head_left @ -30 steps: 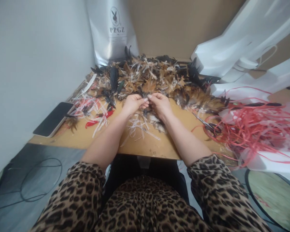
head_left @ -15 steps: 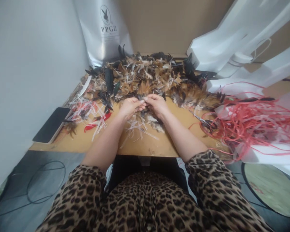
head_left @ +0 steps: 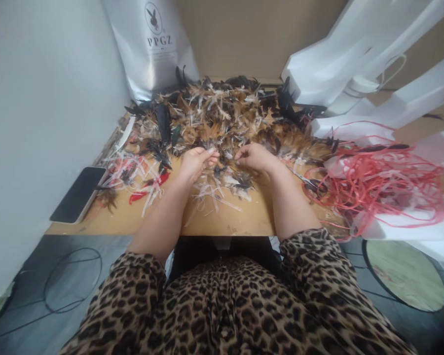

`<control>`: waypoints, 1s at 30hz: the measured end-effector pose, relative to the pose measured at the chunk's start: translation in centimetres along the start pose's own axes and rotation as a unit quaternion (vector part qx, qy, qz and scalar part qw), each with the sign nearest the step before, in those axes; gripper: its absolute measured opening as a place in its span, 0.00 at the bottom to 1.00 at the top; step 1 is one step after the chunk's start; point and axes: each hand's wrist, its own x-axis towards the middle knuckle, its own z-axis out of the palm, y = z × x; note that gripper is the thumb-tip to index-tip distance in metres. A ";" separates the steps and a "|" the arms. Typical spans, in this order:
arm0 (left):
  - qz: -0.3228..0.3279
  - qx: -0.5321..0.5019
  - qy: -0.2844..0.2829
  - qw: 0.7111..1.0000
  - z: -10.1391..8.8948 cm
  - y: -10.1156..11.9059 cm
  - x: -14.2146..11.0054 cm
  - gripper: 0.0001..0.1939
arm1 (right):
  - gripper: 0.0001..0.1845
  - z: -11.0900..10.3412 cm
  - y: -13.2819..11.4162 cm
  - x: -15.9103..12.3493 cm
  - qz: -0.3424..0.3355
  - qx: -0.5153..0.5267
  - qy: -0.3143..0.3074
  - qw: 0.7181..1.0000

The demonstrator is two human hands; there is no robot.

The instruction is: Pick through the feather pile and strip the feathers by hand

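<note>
Brown, black and white feathers lie in a broad pile (head_left: 222, 106) at the back of the wooden table (head_left: 244, 224). At its front edge my left hand (head_left: 197, 162) is closed, thumb against forefinger, on a small orange-brown feather tuft (head_left: 207, 133) that fans out above the fingertips. My right hand (head_left: 259, 157) is a short way to the right, its fingers curled and pinched over the pile; what lies between them, if anything, is hidden. Below and between both hands lie loose grey and white feathers (head_left: 233, 181) and clear ribbon strips (head_left: 210, 197).
On the left are a phone (head_left: 78, 195) and white and red scraps (head_left: 133, 170). To the right lie scissors (head_left: 305, 180) and a tangle of red ribbon (head_left: 385, 182). A silver bag (head_left: 157, 59) and white foam pieces (head_left: 318, 74) stand behind.
My hands were together at the fingertips over the tuft. Now the right hand has drawn away to the right, while the left stays in place with the tuft. The view has shifted slightly.
</note>
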 end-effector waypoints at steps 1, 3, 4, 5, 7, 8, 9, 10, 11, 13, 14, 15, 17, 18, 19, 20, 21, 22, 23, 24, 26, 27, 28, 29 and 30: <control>-0.002 -0.003 0.004 1.000 0.0 0.0 0.0 0.09 | 0.06 0.1 0.0 0.0 0.002 -0.025 -0.002 1.000; -0.002 -0.004 0.004 1.000 0.0 0.0 0.0 0.09 | 0.06 0.2 -0.1 -0.1 0.008 -0.064 -0.002 0.998; -0.001 -0.004 0.000 1.000 -0.1 -0.1 0.0 0.09 | 0.05 0.2 -0.2 -0.2 0.011 -0.068 0.001 0.998; 0.000 -0.003 -0.004 1.000 -0.1 -0.1 0.1 0.09 | 0.04 0.1 -0.4 -0.2 0.014 -0.054 0.012 0.998; 0.003 0.000 -0.013 1.000 -0.1 -0.2 0.1 0.10 | 0.03 -0.1 -1.0 -0.4 0.013 0.036 0.048 0.998; 0.004 0.003 -0.016 1.000 -0.1 -0.3 0.1 0.10 | 0.04 -0.2 -1.3 -0.5 0.010 0.106 0.068 0.992; 0.004 0.006 -0.020 1.000 -0.1 -0.3 0.0 0.10 | 0.06 -0.3 -1.8 -0.5 0.008 0.182 0.082 0.980; 0.002 0.011 -0.022 1.000 -0.1 -0.3 0.0 0.10 | 0.08 -0.3 -2.2 -0.6 0.009 0.255 0.086 0.963; -0.002 0.016 -0.024 1.000 0.0 -0.3 -0.1 0.10 | 0.11 -0.2 -2.7 -0.6 0.013 0.318 0.078 0.945; -0.016 0.022 -0.028 0.999 0.1 -0.3 -0.3 0.09 | 0.14 0.2 -3.4 -0.6 0.027 0.412 0.056 0.909; -0.025 0.023 -0.032 0.999 0.1 -0.2 -0.3 0.09 | 0.16 0.5 -3.7 -0.5 0.036 0.446 0.043 0.893; -0.033 0.021 -0.037 0.999 0.2 -0.2 -0.4 0.09 | 0.17 0.9 -3.9 -0.5 0.045 0.473 0.032 0.879; -0.046 0.014 -0.049 0.998 0.3 -0.1 -0.5 0.09 | 0.18 1.7 -4.2 -0.4 0.059 0.509 0.016 0.858; -0.050 0.012 -0.054 0.997 0.3 -0.1 -0.5 0.09 | 0.18 2.0 -4.4 -0.4 0.064 0.519 0.012 0.852; -0.053 0.011 -0.058 0.997 0.3 -0.1 -0.5 0.08 | 0.18 2.3 -4.5 -0.3 0.068 0.525 0.008 0.848; -0.053 0.012 -0.063 0.997 0.2 -0.2 -0.5 0.08 | 0.18 2.6 -4.6 -0.3 0.072 0.530 0.003 0.845; -0.051 0.013 -0.067 0.996 0.2 -0.2 -0.5 0.08 | 0.18 2.8 -4.6 -0.3 0.077 0.535 -0.002 0.841; -0.049 0.015 -0.072 0.996 0.2 -0.2 -0.5 0.08 | 0.18 3.0 -4.7 -0.3 0.082 0.540 -0.006 0.838; -0.046 0.017 -0.078 0.996 0.1 -0.3 -0.5 0.08 | 0.18 3.2 -4.7 -0.3 0.086 0.543 -0.008 0.835; -0.044 0.019 -0.082 0.995 0.1 -0.3 -0.5 0.08 | 0.18 3.3 -4.7 -0.2 0.089 0.545 -0.007 0.834; -0.042 0.022 -0.086 0.995 0.1 -0.3 -0.5 0.07 | 0.18 3.5 -4.6 -0.2 0.092 0.545 0.001 0.833; -0.042 0.022 -0.086 0.995 0.1 -0.3 -0.5 0.07 | 0.18 3.6 -4.6 -0.1 0.092 0.545 0.005 0.834; -0.042 0.023 -0.086 0.995 0.1 -0.3 -0.5 0.07 | 0.18 3.6 -4.5 -0.1 0.091 0.544 0.007 0.834; -0.041 0.025 -0.084 0.995 0.1 -0.3 -0.5 0.06 | 0.19 3.7 -4.5 -0.1 0.090 0.543 0.008 0.835; -0.040 0.029 -0.082 0.995 0.1 -0.3 -0.5 0.06 | 0.19 3.8 -4.5 0.0 0.090 0.542 0.009 0.835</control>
